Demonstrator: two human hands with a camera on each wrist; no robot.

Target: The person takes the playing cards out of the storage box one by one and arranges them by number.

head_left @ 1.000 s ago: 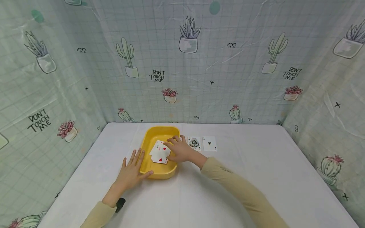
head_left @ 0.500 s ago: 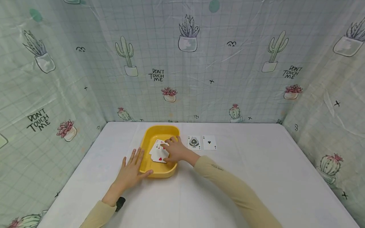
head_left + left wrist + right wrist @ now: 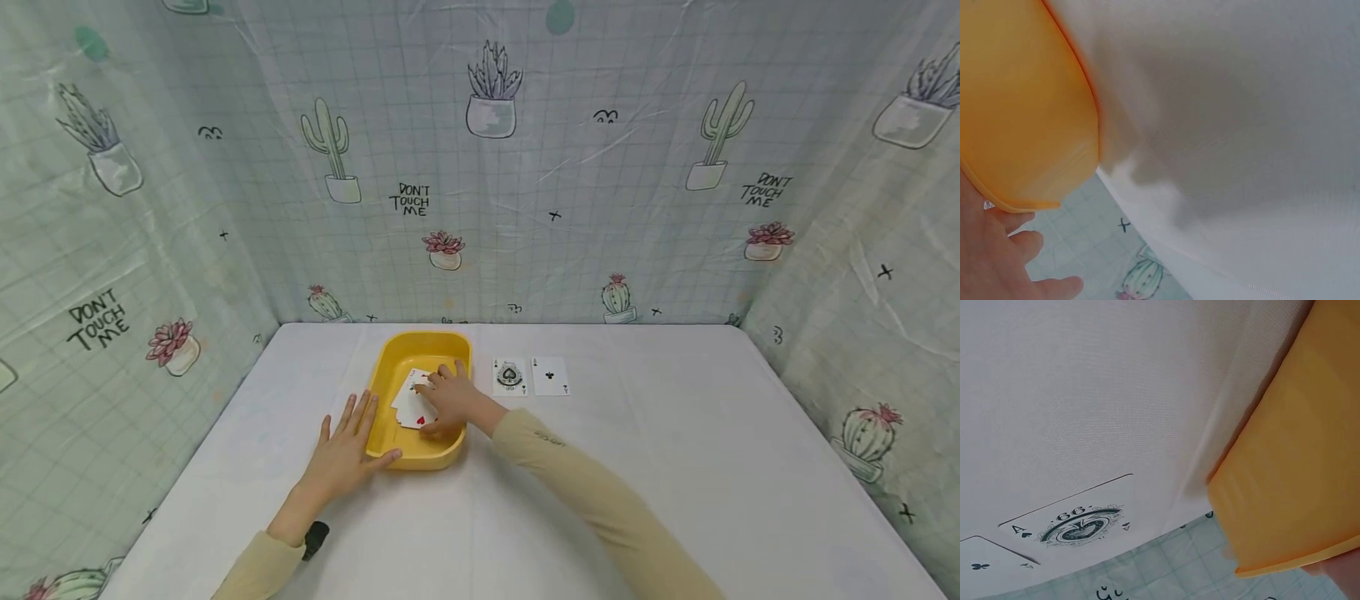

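A yellow tray stands on the white table with several overlapping playing cards face up inside; a red heart shows on the top one. My left hand rests at the tray's left side, fingers spread along the rim and thumb across the near corner. In the left wrist view, the fingers lie at the tray's edge. Reaching over the right rim, my right hand covers the right part of the cards, its fingers bent loosely above them and its thumb by their near edge.
To the right of the tray lie an ace of spades and an ace of clubs, face up side by side. Behind the table hangs a patterned curtain. A small black object sits at the left wrist.
My right hand has shifted left and slightly down over the cards in the tray, covering more of them. The left hand and the tray have stayed in place.
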